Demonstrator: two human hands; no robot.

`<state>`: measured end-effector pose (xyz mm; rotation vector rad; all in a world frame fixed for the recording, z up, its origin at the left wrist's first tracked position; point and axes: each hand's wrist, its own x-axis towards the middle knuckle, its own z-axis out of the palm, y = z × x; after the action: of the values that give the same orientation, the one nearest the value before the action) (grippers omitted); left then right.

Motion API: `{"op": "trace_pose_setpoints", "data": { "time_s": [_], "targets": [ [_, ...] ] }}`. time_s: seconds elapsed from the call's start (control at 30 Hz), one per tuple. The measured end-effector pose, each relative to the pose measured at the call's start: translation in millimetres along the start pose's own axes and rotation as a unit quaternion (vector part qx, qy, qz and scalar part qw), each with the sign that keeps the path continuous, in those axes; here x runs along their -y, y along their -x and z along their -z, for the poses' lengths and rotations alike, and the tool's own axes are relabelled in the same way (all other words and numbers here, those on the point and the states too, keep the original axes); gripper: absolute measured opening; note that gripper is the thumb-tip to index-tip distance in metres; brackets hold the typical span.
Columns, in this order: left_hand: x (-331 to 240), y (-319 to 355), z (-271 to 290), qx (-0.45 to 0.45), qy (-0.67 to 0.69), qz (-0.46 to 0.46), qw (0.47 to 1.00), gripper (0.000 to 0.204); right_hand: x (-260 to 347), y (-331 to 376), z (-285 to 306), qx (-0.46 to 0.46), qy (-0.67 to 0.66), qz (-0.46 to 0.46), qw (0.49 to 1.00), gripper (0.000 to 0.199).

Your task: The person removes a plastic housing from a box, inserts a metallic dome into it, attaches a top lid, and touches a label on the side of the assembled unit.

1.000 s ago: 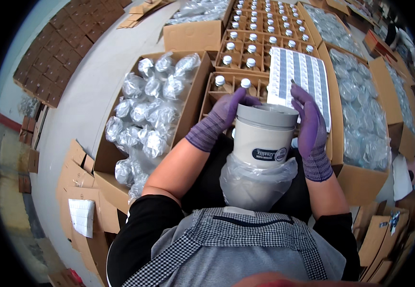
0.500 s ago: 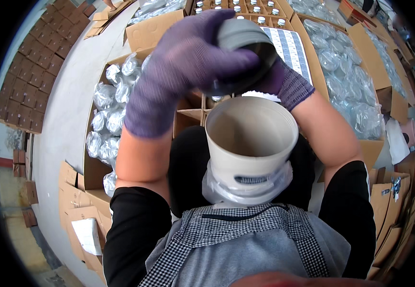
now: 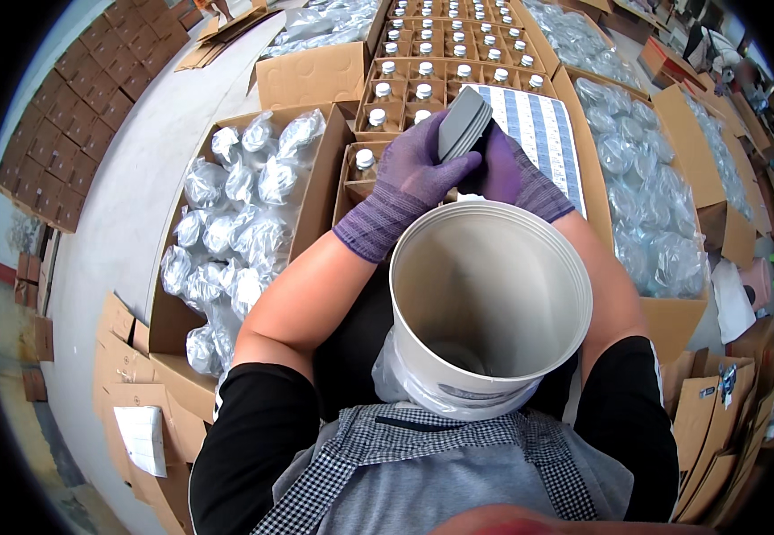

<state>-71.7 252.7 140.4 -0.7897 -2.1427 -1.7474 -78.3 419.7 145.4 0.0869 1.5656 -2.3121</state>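
Observation:
A large white plastic jar point(image 3: 490, 303) stands open in my lap, its mouth facing up and its inside bare. A clear plastic bag point(image 3: 398, 379) is bunched around its base. Both my hands wear purple gloves and meet just beyond the jar's far rim. My left hand point(image 3: 414, 178) grips the jar's grey lid point(image 3: 464, 121), which is tilted on edge. My right hand point(image 3: 514, 174) touches the same lid from the right, partly hidden behind it.
An open carton point(image 3: 316, 192) of bagged jars sits at my left. Ahead is a divided carton point(image 3: 458, 62) of small capped bottles, with a blue-and-white label sheet point(image 3: 543, 143) over part of it. More bagged jars fill a carton point(image 3: 681, 312) at right. Flat cardboard lies around.
The lid came off the white jar and was lifted high near the camera. Now both hands have lowered it beyond the jar's far rim, and the jar stands open.

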Motion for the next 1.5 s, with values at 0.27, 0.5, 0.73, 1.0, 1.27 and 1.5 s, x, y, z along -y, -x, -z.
{"op": "trace_pose_setpoints", "data": {
  "time_s": [0.27,0.5,0.73,1.0,1.27,1.5],
  "targets": [
    [-47.3,-3.8,1.8,-0.047,0.149,0.184,0.971,0.054,-0.3,11.6,22.6,-0.064,0.605,0.458,0.649,0.076],
    [-27.9,-2.2,-3.3,0.004,-0.186,-0.146,0.972,0.063,7.5,23.7,-4.4,0.031,0.257,0.313,0.914,0.048],
    [-34.5,-6.2,5.1,-0.05,0.294,0.207,0.932,0.066,8.5,28.4,13.5,-0.086,0.591,0.415,0.687,0.075],
    [6.2,-3.8,5.7,0.021,-0.168,-0.347,0.922,0.068,-9.2,-3.9,0.2,-0.066,-0.009,0.143,0.987,0.06],
    [169.0,-25.2,65.7,0.104,-0.377,0.101,0.915,0.059,-31.1,6.1,86.0,-0.149,0.682,-0.016,0.716,0.052],
    [260.7,-32.6,79.1,0.174,-0.543,0.244,0.784,0.04,-53.0,3.8,106.8,-0.167,0.8,0.054,0.573,0.048]
  ]
}}
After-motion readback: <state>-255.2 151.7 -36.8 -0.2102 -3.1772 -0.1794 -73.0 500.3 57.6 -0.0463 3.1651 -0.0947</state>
